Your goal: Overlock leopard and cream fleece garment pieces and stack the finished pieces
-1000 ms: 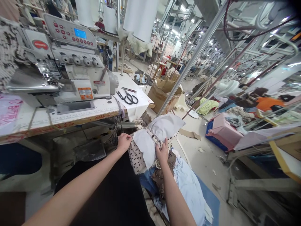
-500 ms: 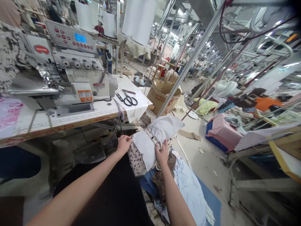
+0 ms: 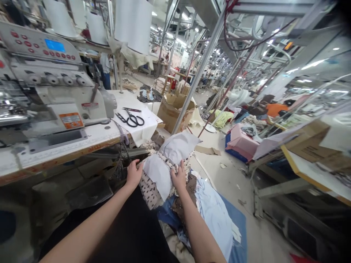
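Note:
In the head view a cream fabric with dark spots (image 3: 149, 188) lies on top of a pile, with two pale white pieces (image 3: 157, 173) over it. At its left edge is my left hand (image 3: 134, 174), fingers bent, fingertips at the cloth. My right hand (image 3: 178, 179) is closed on a gathered strip of the same spotted cloth, between the two pale pieces. Brown patterned cloth (image 3: 190, 186) and light blue cloth (image 3: 212, 208) lie beneath and beside my right forearm.
A sewing machine (image 3: 63, 86) stands on the white table (image 3: 95, 137) at left. Black-handled scissors (image 3: 134, 119) rest on white cloth at its end. Beyond are a metal pole (image 3: 199, 69) and a cardboard box (image 3: 174, 111). A blue crate (image 3: 237, 151) and yellow-edged table (image 3: 304, 170) stand at right.
The view has swung right, so the machine sits further left in it. My left fingers look slightly more spread at the cloth's edge; my right hand stays on the gathered strip.

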Motion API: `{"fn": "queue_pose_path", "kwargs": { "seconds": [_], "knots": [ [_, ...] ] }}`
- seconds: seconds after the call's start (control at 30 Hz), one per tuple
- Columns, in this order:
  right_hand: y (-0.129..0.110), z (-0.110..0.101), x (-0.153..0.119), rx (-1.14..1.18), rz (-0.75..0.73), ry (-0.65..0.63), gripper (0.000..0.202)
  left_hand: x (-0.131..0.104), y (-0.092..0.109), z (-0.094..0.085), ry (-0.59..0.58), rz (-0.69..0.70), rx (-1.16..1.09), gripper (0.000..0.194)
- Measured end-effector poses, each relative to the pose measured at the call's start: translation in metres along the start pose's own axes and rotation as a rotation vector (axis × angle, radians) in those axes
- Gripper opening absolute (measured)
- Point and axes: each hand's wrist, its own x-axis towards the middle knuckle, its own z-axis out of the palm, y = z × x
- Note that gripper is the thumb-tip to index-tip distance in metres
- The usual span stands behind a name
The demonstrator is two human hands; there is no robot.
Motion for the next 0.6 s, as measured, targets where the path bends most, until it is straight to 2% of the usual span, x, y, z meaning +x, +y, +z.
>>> {"fn": "queue_pose_path", "kwargs": {
  "seconds": [0.13,0.23,0.37,0.47,0.6],
  "knots": [
    [-0.003,-0.001,-0.002,-0.004,0.01,0.015,0.019,-0.001,0.015,0.007,-0.052,0.2,0.03,0.051],
    [-0.008,-0.004,-0.004,0.021,0.016,0.014,0.023,-0.006,0.034,0.015,-0.133,0.343,0.107,0.057],
    [-0.009,-0.02,-0.002,0.143,0.03,-0.031,0.03,-0.016,0.06,0.024,-0.399,0.332,0.257,0.069],
    [-0.001,-0.04,0.003,0.184,0.068,-0.057,0.028,-0.02,0.068,0.026,-0.603,0.266,0.383,0.082],
    [0.013,-0.065,0.017,0.253,0.182,-0.069,0.025,-0.02,0.064,0.025,-0.663,0.248,0.456,0.084]
  ]
}}
